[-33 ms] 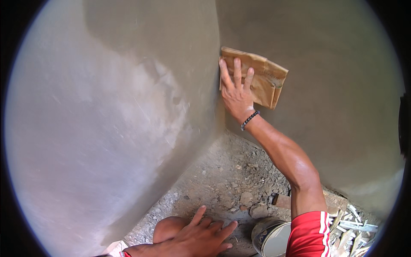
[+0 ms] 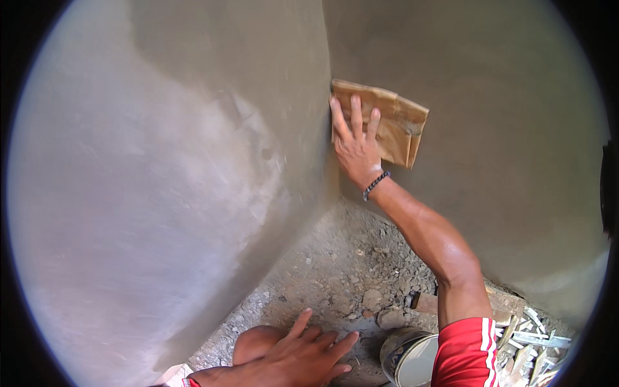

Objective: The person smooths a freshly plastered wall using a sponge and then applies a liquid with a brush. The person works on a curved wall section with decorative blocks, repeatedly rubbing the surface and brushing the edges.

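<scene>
At far left, a plastered wall (image 2: 148, 193) shows uneven tone: pale grey over most of its face, darker toward the top and along the lower edge. A bent knee (image 2: 251, 346) appears at the lower edge of the view. Just beside it, partly overlapping it, is the left hand (image 2: 300, 357), back uppermost, fingers spread wide and nothing seen in its grasp; its palm is hidden, so contact with the knee cannot be confirmed. Beyond lies a floor of rubble (image 2: 322, 277), grey and loose.

At the inside corner, the right hand (image 2: 356, 155) is laid flat, three fingers extended and parted, over a folded brown paper (image 2: 401, 129). The paper sits against the right-hand wall (image 2: 529, 168), its left edge at the corner. The thumb is not visible; whether it grips cannot be told. A dark beaded bracelet (image 2: 376, 185) circles the wrist. Below the forearm stands a bucket (image 2: 391, 356), partly covered by a red sleeve (image 2: 459, 355) with white stripes. At far right, wood scraps (image 2: 529, 355) lie heaped.
</scene>
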A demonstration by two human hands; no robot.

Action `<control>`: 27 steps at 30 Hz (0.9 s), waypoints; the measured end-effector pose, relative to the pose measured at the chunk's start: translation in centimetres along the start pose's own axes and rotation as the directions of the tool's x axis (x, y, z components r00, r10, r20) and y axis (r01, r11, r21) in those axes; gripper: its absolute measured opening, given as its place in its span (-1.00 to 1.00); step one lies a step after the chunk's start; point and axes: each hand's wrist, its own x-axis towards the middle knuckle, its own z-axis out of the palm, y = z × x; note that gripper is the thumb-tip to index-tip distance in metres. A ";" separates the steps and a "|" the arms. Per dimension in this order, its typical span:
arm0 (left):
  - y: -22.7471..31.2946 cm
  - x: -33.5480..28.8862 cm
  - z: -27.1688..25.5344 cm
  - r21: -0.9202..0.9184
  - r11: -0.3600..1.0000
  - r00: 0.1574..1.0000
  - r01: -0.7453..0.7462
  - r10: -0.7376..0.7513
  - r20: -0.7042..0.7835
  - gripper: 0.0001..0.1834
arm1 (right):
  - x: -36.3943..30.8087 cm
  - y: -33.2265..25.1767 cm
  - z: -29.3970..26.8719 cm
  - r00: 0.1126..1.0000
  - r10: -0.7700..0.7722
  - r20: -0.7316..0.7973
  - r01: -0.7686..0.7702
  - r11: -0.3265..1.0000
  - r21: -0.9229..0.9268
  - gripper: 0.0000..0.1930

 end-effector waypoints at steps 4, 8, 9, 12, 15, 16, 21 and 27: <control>1.0 0.9 -1.6 -0.034 0.998 0.998 -0.054 0.054 0.011 -0.41 | -6.1 -0.4 1.7 0.932 -0.194 0.305 0.182 0.981 0.068 -0.58; 1.1 0.4 0.7 -0.008 0.993 0.983 -0.118 0.116 -0.145 -0.42 | -14.5 -0.4 3.3 0.768 -0.373 0.521 0.359 0.924 0.132 -0.59; 1.5 0.0 0.1 -0.038 0.994 0.988 -0.101 0.096 -0.117 -0.42 | -16.0 0.9 3.2 0.711 -0.382 0.590 0.365 0.918 0.154 -0.55; 1.1 -0.2 1.0 0.012 0.992 0.988 -0.122 0.123 -0.096 -0.42 | -18.0 7.9 1.0 0.898 -0.252 0.360 0.221 0.967 0.126 -0.36; -0.6 0.5 1.4 0.082 0.994 0.997 -0.068 0.064 0.054 -0.35 | -8.8 16.6 -8.0 0.974 -0.055 0.219 0.043 0.997 0.059 -0.31; -0.4 0.8 0.9 0.073 0.996 0.994 -0.051 0.043 0.097 -0.35 | -5.5 18.6 -9.3 0.997 0.036 0.069 -0.032 0.998 -0.057 -0.30; -0.4 2.6 1.3 0.052 0.991 0.990 -0.122 0.118 0.081 -0.35 | 9.9 22.1 -13.9 0.897 0.207 -0.391 -0.239 0.970 -0.035 -0.28; 0.6 4.4 0.6 0.000 0.988 0.985 -0.157 0.156 0.070 -0.37 | 4.8 10.6 -4.9 0.989 -0.146 -0.015 0.145 0.987 -0.077 -0.37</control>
